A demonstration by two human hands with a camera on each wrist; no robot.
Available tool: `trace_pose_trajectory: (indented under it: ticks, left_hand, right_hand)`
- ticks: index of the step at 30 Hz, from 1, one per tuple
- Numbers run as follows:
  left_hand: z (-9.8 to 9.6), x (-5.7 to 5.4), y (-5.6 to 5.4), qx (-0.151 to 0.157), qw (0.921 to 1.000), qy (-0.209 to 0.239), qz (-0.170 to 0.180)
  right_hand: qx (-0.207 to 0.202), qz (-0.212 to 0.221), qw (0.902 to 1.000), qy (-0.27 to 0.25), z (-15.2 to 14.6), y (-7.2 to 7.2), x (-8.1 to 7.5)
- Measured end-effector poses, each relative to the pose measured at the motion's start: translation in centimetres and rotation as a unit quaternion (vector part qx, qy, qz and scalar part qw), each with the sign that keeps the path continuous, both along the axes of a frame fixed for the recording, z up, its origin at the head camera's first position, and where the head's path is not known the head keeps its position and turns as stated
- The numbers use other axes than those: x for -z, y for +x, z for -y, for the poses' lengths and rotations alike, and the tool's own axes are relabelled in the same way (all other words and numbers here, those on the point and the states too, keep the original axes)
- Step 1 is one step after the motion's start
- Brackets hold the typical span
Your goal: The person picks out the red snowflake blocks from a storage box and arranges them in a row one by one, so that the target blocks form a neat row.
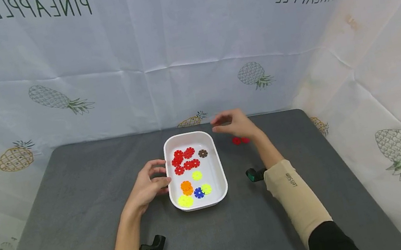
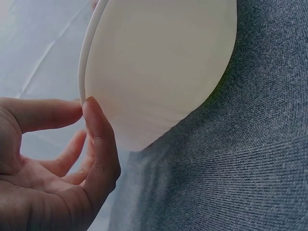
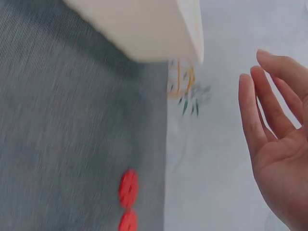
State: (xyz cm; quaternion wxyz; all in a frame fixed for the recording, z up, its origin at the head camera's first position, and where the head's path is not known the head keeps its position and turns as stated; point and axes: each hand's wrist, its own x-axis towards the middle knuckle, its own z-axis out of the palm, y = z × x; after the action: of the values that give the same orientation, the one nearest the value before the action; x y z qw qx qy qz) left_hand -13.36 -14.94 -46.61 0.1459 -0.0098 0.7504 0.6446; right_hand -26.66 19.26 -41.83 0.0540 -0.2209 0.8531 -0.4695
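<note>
Grey table (image 1: 77, 200) | left grip (image 1: 147, 183) pinches tray (image 1: 215, 180) | right grip (image 1: 238, 124) hovers beside

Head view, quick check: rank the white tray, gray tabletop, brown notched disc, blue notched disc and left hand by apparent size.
Largest to smallest:
1. Gray tabletop
2. White tray
3. Left hand
4. Brown notched disc and blue notched disc: too alike to rank

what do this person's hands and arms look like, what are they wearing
The left hand and right hand are ungloved. Each forearm wears a beige sleeve; the right sleeve carries small dark lettering and meets a black sleeve. The left wrist device is black, the right wrist device black and green.
</note>
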Motion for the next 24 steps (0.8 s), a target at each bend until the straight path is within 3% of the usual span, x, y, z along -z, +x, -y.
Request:
trace_pose_trajectory:
  ticks: [7, 13, 24]
  left_hand:
    - [0.1, 0.0, 0.0, -0.003, 1.0, -0.001, 0.001]
    - [0.1, 0.0, 0.0, -0.005, 1.0, -0.003, 0.004]
    - [0.0, -0.2, 0.0, -0.003, 1.0, 0.003, 0.004]
  right_hand:
    - [-0.079, 0.004, 0.9967, 0.019, 5.0, -0.2, -0.8]
    - [-0.143, 0.063, 0.9865, 0.048, 8.7, -0.3, -0.4]
    - [-0.135, 0.165, 0.9709, 0.109, 11.9, -0.6, 3.1]
